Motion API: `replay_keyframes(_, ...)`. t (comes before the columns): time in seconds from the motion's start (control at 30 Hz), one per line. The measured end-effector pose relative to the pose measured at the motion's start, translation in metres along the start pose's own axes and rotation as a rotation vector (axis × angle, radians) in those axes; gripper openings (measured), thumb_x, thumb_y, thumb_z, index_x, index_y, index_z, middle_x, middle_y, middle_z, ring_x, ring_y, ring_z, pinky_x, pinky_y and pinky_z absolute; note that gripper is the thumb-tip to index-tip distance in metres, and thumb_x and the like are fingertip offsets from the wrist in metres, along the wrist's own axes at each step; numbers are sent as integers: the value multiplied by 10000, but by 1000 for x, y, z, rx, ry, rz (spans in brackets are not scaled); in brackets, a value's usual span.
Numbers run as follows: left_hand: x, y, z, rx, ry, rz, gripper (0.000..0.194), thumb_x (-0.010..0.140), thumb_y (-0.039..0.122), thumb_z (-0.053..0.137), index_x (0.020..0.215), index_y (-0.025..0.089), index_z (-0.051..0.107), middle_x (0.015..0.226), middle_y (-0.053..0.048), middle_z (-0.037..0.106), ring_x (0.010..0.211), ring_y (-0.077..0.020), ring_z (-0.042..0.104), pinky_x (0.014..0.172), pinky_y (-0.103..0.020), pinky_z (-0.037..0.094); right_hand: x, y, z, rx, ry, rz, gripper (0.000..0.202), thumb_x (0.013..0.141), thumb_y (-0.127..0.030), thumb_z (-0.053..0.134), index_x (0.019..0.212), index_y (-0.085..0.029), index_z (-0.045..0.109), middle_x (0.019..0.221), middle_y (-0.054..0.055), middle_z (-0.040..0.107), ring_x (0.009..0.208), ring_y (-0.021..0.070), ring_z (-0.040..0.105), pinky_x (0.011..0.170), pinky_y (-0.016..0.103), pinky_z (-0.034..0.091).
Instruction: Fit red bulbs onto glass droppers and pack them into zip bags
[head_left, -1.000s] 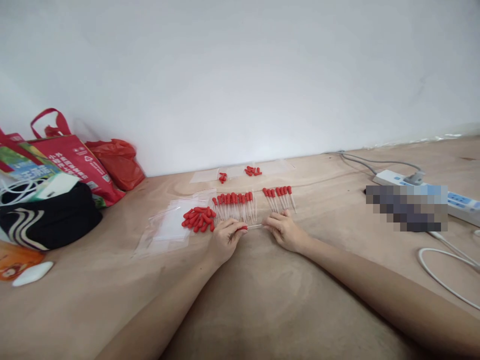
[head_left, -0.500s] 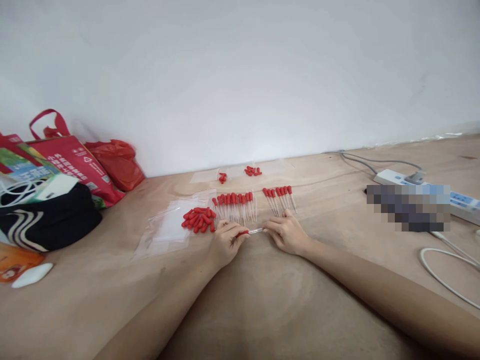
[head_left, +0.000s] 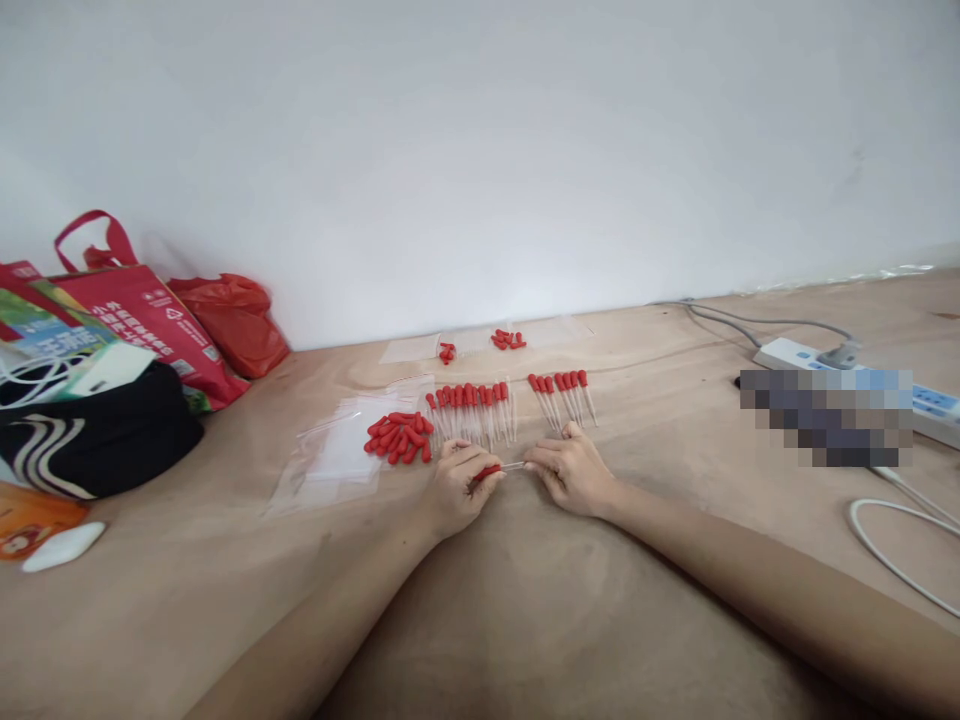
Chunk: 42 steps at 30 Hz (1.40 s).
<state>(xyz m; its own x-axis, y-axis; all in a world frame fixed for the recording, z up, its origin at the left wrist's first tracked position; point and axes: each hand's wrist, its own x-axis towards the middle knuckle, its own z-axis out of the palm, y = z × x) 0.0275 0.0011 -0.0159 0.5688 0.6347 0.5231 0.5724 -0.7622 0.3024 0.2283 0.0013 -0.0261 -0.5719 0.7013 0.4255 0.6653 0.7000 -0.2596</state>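
Observation:
Between the fingers of my left hand (head_left: 463,487) is a red rubber bulb (head_left: 487,472). A thin clear tube (head_left: 513,466) runs from it to my right hand (head_left: 568,470), whose fingertips pinch the other end. Just beyond my left hand lies a row of red-capped droppers (head_left: 469,398), side by side. A smaller group of red-capped droppers (head_left: 574,382) lies beyond my right hand. To the left, loose red bulbs (head_left: 397,437) are heaped beside clear plastic bags (head_left: 330,455).
Small red pieces (head_left: 508,340) lie near the wall. At left are a red shopping bag (head_left: 142,310), a red plastic bag (head_left: 232,320) and a black striped bag (head_left: 142,430). A power strip (head_left: 787,353) and a white cable (head_left: 862,555) are at right.
My hands are slightly closer together, with less of the clear tube showing between them. More of the red bulb shows at my left fingers.

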Motion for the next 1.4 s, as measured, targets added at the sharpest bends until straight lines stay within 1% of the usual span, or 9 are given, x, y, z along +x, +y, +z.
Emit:
replay_keyframes(0.37,1,-6,1,-7,-4,31,157,835,249,449,761,182,570,691,12,636,632,-110,558,788,-314,314,5,-4,1,129,-84,88,301,883,-244,328,742,-179,586,705,11,634,620,110,498,661,269,207)
replay_keyframes(0.5,4,-7,-2,48,61,19,167,845,267,448,785,192,584,720,11,642,676,-118,565,801,-323,283,11,-5,-8,60,-57,4,281,876,-264,350,773,-181,598,698,21,611,685,129,495,658,273,219)
replay_keyframes(0.6,4,-11,-6,182,151,-42,170,821,329,488,875,213,601,809,-19,646,788,-161,561,815,-344,268,17,-1,-17,-14,-29,-10,268,847,-295,405,724,-183,615,702,35,598,721,150,493,659,279,247)
replay_keyframes(0.7,1,-20,-8,361,271,-168,250,775,363,540,958,202,595,908,-63,629,873,-211,539,819,-369,263,23,17,-21,21,51,187,275,836,-285,405,719,-176,628,718,47,611,695,148,517,639,260,303)
replay_keyframes(0.8,-4,-30,-12,501,344,-311,250,755,326,554,963,193,595,939,-73,617,901,-235,523,821,-388,251,29,41,-18,20,190,569,258,825,-271,392,864,-176,629,790,64,643,695,160,554,601,249,334)
replay_keyframes(0.87,-7,-35,-15,562,351,-381,239,746,308,560,955,197,596,948,-67,613,913,-241,512,828,-399,236,33,54,-14,-44,223,756,259,810,-271,398,935,-182,607,836,73,652,732,181,573,614,262,342)
replay_keyframes(0.97,-9,-36,-19,611,332,-461,196,736,314,567,892,201,602,947,-63,606,917,-246,501,832,-411,220,38,61,-9,-145,197,861,249,788,-268,408,947,-186,579,881,83,651,791,215,584,684,310,346)
replay_keyframes(1.2,-7,-33,-24,632,215,-584,199,706,355,583,831,201,581,918,-61,581,909,-248,477,814,-411,224,44,54,-2,-234,54,866,247,745,-258,434,953,-188,547,834,79,649,813,241,583,765,388,301)
replay_keyframes(1.4,-7,-35,-26,658,169,-619,256,688,416,583,834,206,578,913,-66,564,909,-254,458,791,-403,230,49,42,-2,-211,76,754,225,775,-289,398,886,-197,571,866,59,645,820,210,572,770,354,279)
